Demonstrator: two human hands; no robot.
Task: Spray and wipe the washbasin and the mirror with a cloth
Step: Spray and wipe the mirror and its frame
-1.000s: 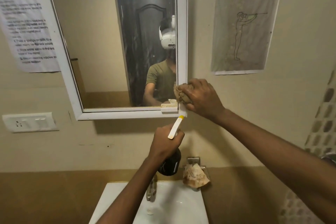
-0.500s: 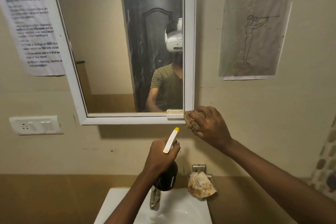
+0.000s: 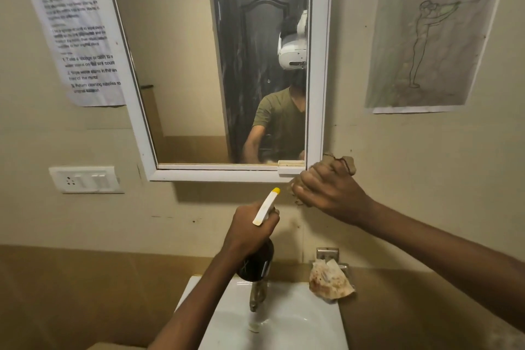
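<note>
Beige wall, cloth bunched in right hand

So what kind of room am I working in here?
Most likely a small bathroom or washroom. A white washbasin with a tap sits below a white-framed wall mirror, and a soap holder is fixed to the wall beside it. The notice heading seems to mention counter cleaning.

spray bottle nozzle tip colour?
Yellow tip on the white trigger head of the dark spray bottle, clearest in the head view.
</note>
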